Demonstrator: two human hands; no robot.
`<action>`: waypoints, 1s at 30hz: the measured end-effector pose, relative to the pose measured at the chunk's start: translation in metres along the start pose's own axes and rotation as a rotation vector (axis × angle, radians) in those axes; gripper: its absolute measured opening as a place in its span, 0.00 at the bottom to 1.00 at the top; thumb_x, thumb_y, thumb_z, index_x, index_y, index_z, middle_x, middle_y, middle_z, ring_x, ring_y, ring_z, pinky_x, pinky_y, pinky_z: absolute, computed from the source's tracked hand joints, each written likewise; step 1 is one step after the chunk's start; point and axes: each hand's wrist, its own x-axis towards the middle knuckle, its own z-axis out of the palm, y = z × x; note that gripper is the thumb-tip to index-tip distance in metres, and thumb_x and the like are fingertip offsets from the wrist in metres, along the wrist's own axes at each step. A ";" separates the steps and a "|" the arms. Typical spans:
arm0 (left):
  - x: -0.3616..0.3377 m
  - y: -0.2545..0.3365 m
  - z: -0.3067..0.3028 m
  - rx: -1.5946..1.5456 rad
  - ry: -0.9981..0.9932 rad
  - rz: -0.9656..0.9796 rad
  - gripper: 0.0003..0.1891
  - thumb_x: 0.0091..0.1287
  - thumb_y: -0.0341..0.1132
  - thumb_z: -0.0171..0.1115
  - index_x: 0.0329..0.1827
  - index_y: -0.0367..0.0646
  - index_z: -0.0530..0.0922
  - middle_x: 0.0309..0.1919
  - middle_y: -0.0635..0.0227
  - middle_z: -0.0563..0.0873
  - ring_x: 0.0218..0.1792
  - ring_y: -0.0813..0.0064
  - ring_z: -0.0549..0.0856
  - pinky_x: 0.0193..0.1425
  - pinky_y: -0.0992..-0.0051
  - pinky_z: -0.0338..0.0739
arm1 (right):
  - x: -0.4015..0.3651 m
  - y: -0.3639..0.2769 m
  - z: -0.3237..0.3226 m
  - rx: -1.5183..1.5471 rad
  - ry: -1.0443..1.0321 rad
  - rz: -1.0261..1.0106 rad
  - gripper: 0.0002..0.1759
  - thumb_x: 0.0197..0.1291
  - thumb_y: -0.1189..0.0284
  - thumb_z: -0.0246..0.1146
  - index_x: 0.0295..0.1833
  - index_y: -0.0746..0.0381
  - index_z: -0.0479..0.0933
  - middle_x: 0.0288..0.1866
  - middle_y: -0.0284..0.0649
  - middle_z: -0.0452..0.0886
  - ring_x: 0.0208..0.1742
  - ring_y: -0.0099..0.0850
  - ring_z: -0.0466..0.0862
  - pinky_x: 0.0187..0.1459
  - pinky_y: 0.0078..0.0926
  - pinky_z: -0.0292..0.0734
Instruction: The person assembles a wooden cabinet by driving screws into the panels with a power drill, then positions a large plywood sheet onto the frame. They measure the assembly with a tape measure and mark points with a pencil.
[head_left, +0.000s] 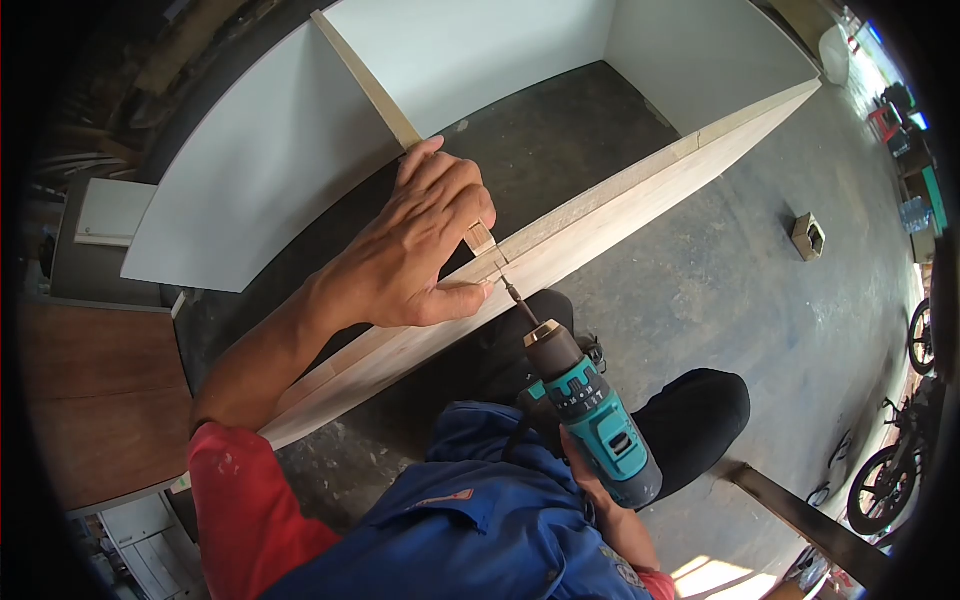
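While the left hand (pixel 415 250) bore down on the joint where the divider (pixel 365 85) met the front board (pixel 620 210), its grip was closed over the divider's top edge, fingers curled across it and the thumb laid flat along the board's outer face. The right hand (pixel 590 480), mostly hidden behind the tool, had its grip wrapped around the handle of a teal drill (pixel 590 410). The drill's long axis ran from lower right to upper left, handle nearest the body and chuck farthest, so it pointed up and away toward the board. Its bit (pixel 512 295) met the board's face just beside the thumb tip, roughly square to the board's length. The board itself ran long from lower left to upper right, standing on edge as one side of a white-panelled cabinet (pixel 270 160) lying on the concrete floor (pixel 720 300). A small box (pixel 808 235) sat on the floor well apart to the right, and a motorcycle (pixel 885 480) stood near the right edge of the view.
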 end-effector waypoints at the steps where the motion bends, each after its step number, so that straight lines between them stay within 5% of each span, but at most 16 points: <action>1: 0.000 0.000 0.000 -0.001 -0.001 -0.001 0.26 0.51 0.48 0.64 0.44 0.37 0.70 0.40 0.57 0.70 0.49 0.54 0.72 0.76 0.43 0.50 | 0.003 0.000 0.000 0.000 -0.001 0.001 0.18 0.42 0.79 0.74 0.44 0.62 0.82 0.35 0.40 0.83 0.31 0.39 0.85 0.36 0.28 0.79; 11: 0.000 0.000 0.001 -0.004 0.002 0.000 0.26 0.50 0.48 0.64 0.44 0.37 0.70 0.41 0.57 0.69 0.49 0.54 0.72 0.77 0.44 0.49 | -0.002 -0.003 -0.005 -0.058 0.107 -0.014 0.20 0.37 0.75 0.75 0.41 0.62 0.80 0.30 0.35 0.81 0.26 0.30 0.83 0.31 0.22 0.75; 18: 0.001 0.001 0.001 0.004 -0.008 -0.032 0.25 0.53 0.49 0.66 0.44 0.37 0.71 0.40 0.57 0.69 0.49 0.55 0.74 0.78 0.45 0.49 | -0.030 0.021 -0.008 0.578 0.095 1.181 0.24 0.34 0.66 0.82 0.39 0.60 0.80 0.24 0.28 0.80 0.22 0.22 0.81 0.27 0.18 0.72; 25: 0.002 0.001 0.003 -0.009 0.006 -0.026 0.25 0.54 0.48 0.67 0.43 0.38 0.71 0.39 0.58 0.69 0.48 0.56 0.73 0.77 0.45 0.49 | -0.045 0.039 -0.007 0.374 0.006 0.761 0.28 0.35 0.59 0.83 0.38 0.62 0.79 0.24 0.29 0.80 0.22 0.22 0.80 0.26 0.18 0.71; 27: 0.001 -0.001 0.003 -0.024 0.016 -0.019 0.24 0.54 0.48 0.67 0.43 0.38 0.71 0.39 0.58 0.70 0.47 0.56 0.73 0.77 0.45 0.49 | -0.018 0.011 -0.010 0.229 0.154 0.170 0.26 0.37 0.60 0.83 0.37 0.61 0.79 0.24 0.30 0.80 0.22 0.23 0.81 0.26 0.18 0.71; 30: 0.001 0.000 0.003 -0.037 0.017 -0.029 0.24 0.53 0.48 0.67 0.42 0.38 0.72 0.38 0.58 0.70 0.47 0.56 0.73 0.77 0.46 0.49 | -0.018 0.026 -0.012 0.161 0.082 0.017 0.24 0.36 0.63 0.83 0.37 0.61 0.79 0.24 0.29 0.80 0.22 0.21 0.81 0.26 0.16 0.72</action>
